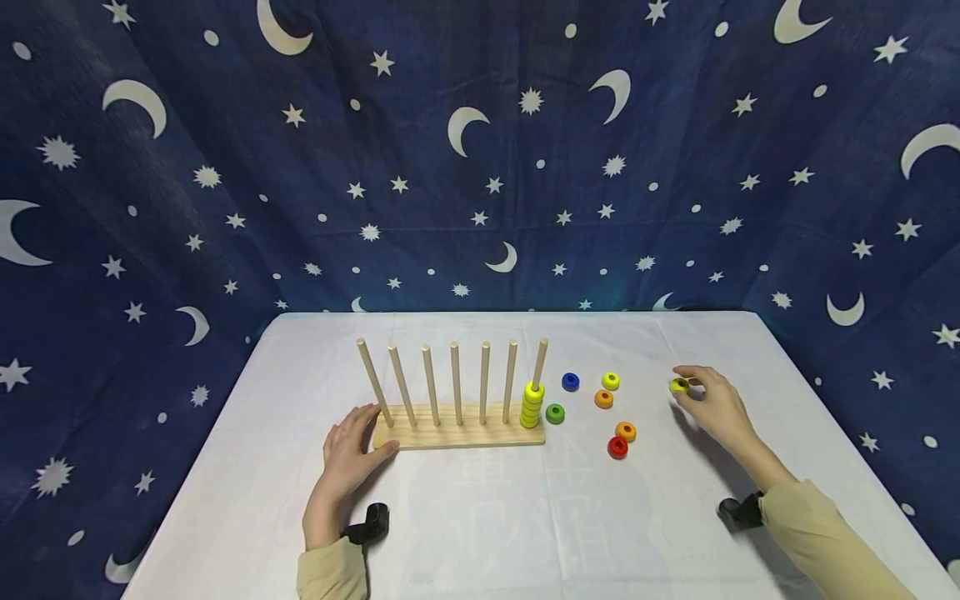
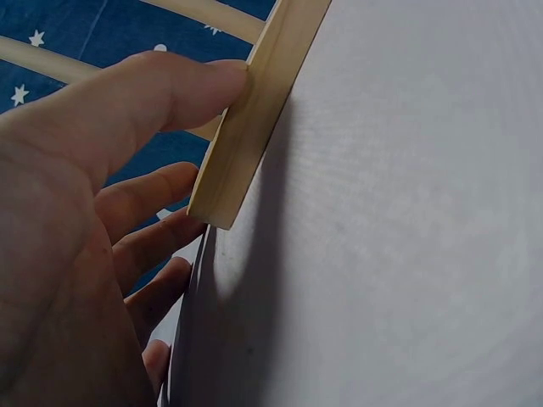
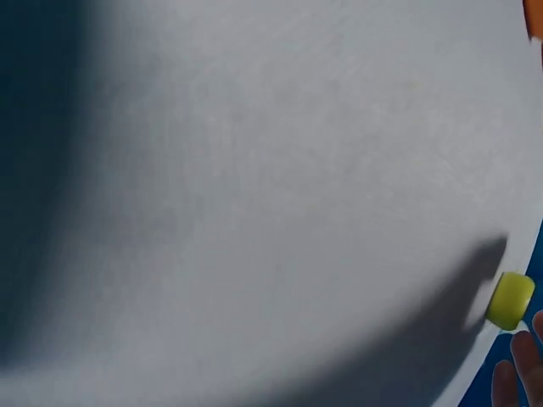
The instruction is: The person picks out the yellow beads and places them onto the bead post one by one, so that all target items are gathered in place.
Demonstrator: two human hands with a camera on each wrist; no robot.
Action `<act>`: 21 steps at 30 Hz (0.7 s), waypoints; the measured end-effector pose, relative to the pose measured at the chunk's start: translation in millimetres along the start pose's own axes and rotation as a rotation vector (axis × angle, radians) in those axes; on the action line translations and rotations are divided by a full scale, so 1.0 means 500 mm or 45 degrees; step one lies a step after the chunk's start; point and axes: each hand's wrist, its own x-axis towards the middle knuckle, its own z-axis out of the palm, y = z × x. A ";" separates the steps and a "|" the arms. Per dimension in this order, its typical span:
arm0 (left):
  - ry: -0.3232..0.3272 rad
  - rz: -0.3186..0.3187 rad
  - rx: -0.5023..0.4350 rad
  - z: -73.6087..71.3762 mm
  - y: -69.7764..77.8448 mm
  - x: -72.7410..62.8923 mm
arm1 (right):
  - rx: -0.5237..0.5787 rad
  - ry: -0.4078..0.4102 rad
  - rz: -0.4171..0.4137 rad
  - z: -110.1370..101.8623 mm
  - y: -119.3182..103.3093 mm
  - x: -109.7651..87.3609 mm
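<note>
A wooden peg stand [image 1: 465,438] with a row of several upright pegs sits on the table. Yellow rings [image 1: 531,407] are stacked on its rightmost peg; the other pegs are bare. My left hand [image 1: 348,454] holds the stand's left end, thumb at the front edge and fingers round the end, as the left wrist view also shows on the wooden base [image 2: 254,127]. Off to the right, my right hand [image 1: 716,408] pinches a yellow ring [image 1: 678,385] between thumb and fingers. That ring [image 3: 511,301] appears at the right edge of the right wrist view, with fingertips beside it.
Between the stand and my right hand lie loose rings: blue [image 1: 571,382], green [image 1: 555,414], yellow [image 1: 611,381], an orange one [image 1: 603,399], another orange one [image 1: 626,431] and red [image 1: 617,448]. A dark star-and-moon curtain [image 1: 495,208] surrounds the white table [image 1: 510,533].
</note>
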 end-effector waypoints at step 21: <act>-0.003 -0.003 -0.001 -0.002 0.001 0.000 | 0.032 0.006 0.163 0.031 0.033 0.024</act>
